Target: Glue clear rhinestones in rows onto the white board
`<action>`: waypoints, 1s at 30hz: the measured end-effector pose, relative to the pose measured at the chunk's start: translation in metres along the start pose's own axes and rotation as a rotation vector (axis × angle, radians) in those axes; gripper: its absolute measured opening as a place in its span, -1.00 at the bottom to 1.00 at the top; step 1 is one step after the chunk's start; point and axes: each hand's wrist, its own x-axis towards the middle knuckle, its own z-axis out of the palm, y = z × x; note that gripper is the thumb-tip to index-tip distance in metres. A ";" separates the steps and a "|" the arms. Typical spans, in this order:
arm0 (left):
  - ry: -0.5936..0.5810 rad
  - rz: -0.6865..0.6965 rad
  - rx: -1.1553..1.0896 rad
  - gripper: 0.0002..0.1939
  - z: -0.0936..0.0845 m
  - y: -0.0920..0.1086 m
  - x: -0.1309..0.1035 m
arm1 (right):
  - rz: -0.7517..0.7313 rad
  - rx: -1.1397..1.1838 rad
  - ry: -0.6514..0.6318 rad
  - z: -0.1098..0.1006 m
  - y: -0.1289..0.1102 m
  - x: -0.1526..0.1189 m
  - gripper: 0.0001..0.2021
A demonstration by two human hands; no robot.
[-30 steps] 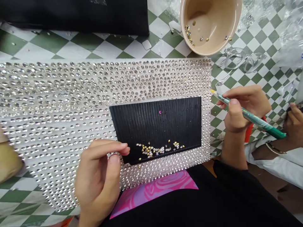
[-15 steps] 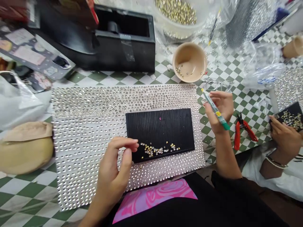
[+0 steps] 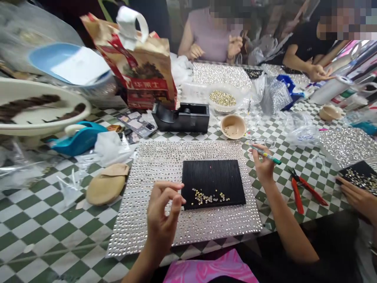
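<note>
Checked tabletop (image 3: 35,226) carries a studded sheet (image 3: 154,167), probably floppy, best lifted by its edges. On it lies a black ridged tray (image 3: 213,177), likely light and stiff; hold its bare far rim. Left hand (image 3: 163,210) loosely curled by tray's left edge, nothing visible within (contact unclear). Right hand (image 3: 264,169) pinches a pen (image 3: 271,157) by its barrel. Loose stones (image 3: 202,197), presumably slippery, lie toward tray's near side.
</note>
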 end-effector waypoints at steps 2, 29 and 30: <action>-0.053 0.048 0.015 -0.65 -0.003 0.003 -0.001 | -0.013 0.000 -0.003 0.002 0.002 0.000 -0.70; -0.010 0.052 0.378 -0.90 0.003 -0.037 -0.010 | 0.134 0.078 0.189 0.012 -0.012 -0.025 -0.92; 0.052 0.040 0.363 -0.89 0.003 -0.038 -0.009 | 0.137 0.066 0.187 0.012 -0.013 -0.027 -0.92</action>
